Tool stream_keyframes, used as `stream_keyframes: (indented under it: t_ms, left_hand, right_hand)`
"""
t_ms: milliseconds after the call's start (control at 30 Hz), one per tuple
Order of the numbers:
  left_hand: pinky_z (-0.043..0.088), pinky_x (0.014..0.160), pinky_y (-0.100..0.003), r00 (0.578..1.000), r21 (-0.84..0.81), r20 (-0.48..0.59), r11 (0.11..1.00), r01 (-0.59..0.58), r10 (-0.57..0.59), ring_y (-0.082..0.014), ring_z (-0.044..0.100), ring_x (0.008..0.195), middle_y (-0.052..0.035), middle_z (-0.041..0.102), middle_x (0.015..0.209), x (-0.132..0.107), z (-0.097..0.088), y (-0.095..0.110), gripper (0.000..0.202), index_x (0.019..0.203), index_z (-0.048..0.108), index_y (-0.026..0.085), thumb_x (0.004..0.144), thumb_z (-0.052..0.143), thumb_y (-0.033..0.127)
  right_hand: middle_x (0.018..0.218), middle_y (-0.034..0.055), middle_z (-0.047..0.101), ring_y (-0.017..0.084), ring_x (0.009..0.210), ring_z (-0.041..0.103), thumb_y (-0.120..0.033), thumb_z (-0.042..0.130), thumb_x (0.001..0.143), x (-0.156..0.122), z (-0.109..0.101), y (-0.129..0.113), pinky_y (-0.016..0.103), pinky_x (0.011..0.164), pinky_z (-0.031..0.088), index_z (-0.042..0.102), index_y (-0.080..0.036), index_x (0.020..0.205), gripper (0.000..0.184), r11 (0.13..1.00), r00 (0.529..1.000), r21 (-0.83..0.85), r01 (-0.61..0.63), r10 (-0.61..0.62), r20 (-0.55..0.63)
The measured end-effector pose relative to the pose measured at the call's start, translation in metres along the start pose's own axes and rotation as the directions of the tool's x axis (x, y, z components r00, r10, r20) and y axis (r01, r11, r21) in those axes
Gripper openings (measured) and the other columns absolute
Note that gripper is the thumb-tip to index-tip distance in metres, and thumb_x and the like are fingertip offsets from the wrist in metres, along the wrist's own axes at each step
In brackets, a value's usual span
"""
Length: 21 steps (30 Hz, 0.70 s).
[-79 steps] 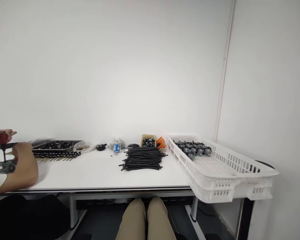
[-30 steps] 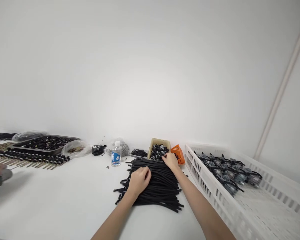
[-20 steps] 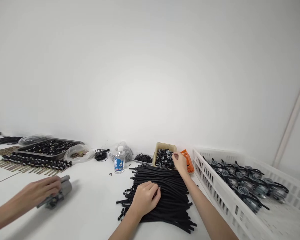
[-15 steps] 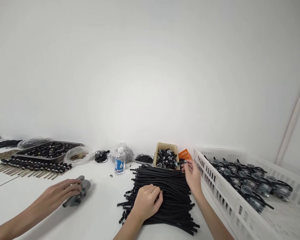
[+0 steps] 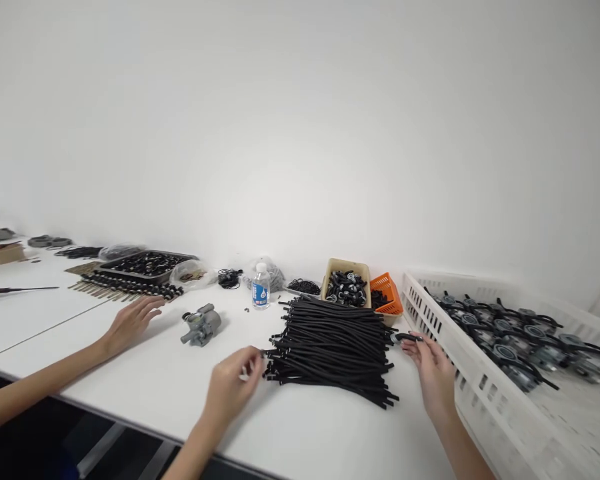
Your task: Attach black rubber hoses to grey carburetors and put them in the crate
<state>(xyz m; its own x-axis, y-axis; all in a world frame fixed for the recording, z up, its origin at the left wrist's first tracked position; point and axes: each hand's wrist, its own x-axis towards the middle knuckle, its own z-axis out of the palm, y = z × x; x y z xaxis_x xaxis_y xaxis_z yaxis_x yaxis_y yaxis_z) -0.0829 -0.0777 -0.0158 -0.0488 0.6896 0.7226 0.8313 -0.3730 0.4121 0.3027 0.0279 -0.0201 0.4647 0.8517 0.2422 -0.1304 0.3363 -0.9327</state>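
A pile of black rubber tubes lies side by side on the white table. My left hand is at the pile's left end, thumb and finger closed on the end of one black tube that sticks out further than the others. Past the right end, my right hand pinches a short black elbow piece with a greyish tip, close to the tube ends. Left of my hands, a grey metal carburetor-like part rests on the table. Another person's hand is open beside that part, apart from it.
A white slatted crate on the right holds several grey parts with black hoses. Behind the pile are a beige bin of black fittings, an orange basket and a water bottle. A metal tray stands back left.
My left hand has moved off the pile to its left end. The right hand came back from near the bins with the elbow piece. The other person's hand released the grey part.
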Motion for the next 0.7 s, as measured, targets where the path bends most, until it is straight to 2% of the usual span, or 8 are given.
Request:
stream_keyframes:
  t_ms: [33,133,200,267,367,533,633,700]
  left_hand:
    - [0.043,0.058,-0.025,0.985,0.072,-0.005,0.983,0.17,-0.17,-0.0134,0.058,0.058,0.0013,0.065,0.071,-0.005,-0.015,-0.018,0.016,0.087,0.056,0.022,0.093,0.046,0.032]
    - [0.044,0.058,-0.031,0.828,0.303,-0.085,0.777,0.551,-0.554,-0.0224,0.067,0.074,-0.0068,0.07,0.101,-0.005,-0.05,-0.069,0.036,0.116,0.05,0.02,0.092,0.043,0.047]
    - [0.047,0.065,-0.035,0.777,0.418,-0.081,0.686,0.595,-0.624,-0.03,0.068,0.095,-0.016,0.066,0.119,0.001,-0.063,-0.094,0.049,0.127,0.045,0.015,0.092,0.038,0.049]
    - [0.048,0.071,-0.039,0.756,0.526,-0.027,0.634,0.567,-0.654,-0.0356,0.065,0.105,-0.0224,0.063,0.123,0.009,-0.067,-0.11,0.049,0.124,0.049,0.01,0.094,0.033,0.045]
    - [0.047,0.072,-0.037,0.762,0.578,0.077,0.651,0.491,-0.643,-0.0354,0.066,0.103,-0.0203,0.068,0.114,0.015,-0.066,-0.118,0.043,0.108,0.058,0.012,0.094,0.029,0.04]
    - [0.043,0.069,-0.031,0.815,0.56,0.076,0.701,0.442,-0.575,-0.0307,0.067,0.1,-0.0138,0.071,0.109,0.008,-0.069,-0.088,0.043,0.095,0.061,0.019,0.097,0.027,0.045]
    - [0.039,0.062,-0.029,0.879,0.567,0.035,0.734,0.374,-0.475,-0.0284,0.069,0.088,-0.0105,0.074,0.091,-0.007,-0.07,-0.043,0.045,0.077,0.061,0.02,0.095,0.032,0.05]
    - [0.036,0.061,-0.028,0.915,0.527,0.082,0.796,0.297,-0.395,-0.0253,0.069,0.081,-0.0082,0.074,0.081,-0.017,-0.065,-0.005,0.044,0.071,0.06,0.021,0.094,0.037,0.05]
  right_hand:
    - [0.083,0.006,0.073,0.023,0.08,0.071,-0.048,0.072,0.069,-0.001,0.0,-0.001,0.038,0.081,0.058,0.066,-0.017,0.099,0.043,1.0,1.0,0.004,0.003,-0.003,0.005]
    - [0.088,0.0067,0.073,0.024,0.082,0.072,-0.047,0.079,0.065,-0.014,-0.002,-0.007,0.039,0.083,0.058,0.067,-0.016,0.097,0.046,0.997,0.999,-0.055,0.045,-0.046,-0.004]
    - [0.087,0.0072,0.073,0.024,0.082,0.072,-0.047,0.08,0.064,-0.029,-0.007,-0.012,0.039,0.083,0.059,0.067,-0.016,0.096,0.046,0.994,0.998,-0.082,0.066,-0.067,-0.009]
    - [0.085,0.0074,0.073,0.024,0.081,0.072,-0.049,0.078,0.068,-0.047,-0.015,-0.013,0.039,0.081,0.059,0.067,-0.016,0.097,0.045,0.993,0.997,-0.089,0.071,-0.071,-0.003]
    - [0.082,0.0074,0.073,0.023,0.077,0.071,-0.051,0.075,0.071,-0.076,-0.033,-0.008,0.038,0.075,0.06,0.066,-0.016,0.096,0.044,0.996,0.999,-0.078,0.037,-0.037,0.001]
    - [0.076,0.0053,0.073,0.02,0.069,0.07,-0.047,0.077,0.069,-0.101,-0.057,-0.001,0.033,0.066,0.059,0.066,-0.015,0.095,0.043,0.997,0.997,0.04,-0.06,0.061,-0.038]
    - [0.07,0.0046,0.072,0.019,0.066,0.069,-0.043,0.08,0.062,-0.1,-0.059,-0.003,0.031,0.063,0.058,0.066,-0.014,0.088,0.041,0.985,0.992,0.129,-0.117,0.122,-0.033]
    - [0.068,0.0045,0.071,0.018,0.065,0.069,-0.038,0.081,0.059,-0.098,-0.057,-0.006,0.03,0.063,0.058,0.066,-0.014,0.084,0.038,0.97,0.987,0.185,-0.156,0.16,-0.006]
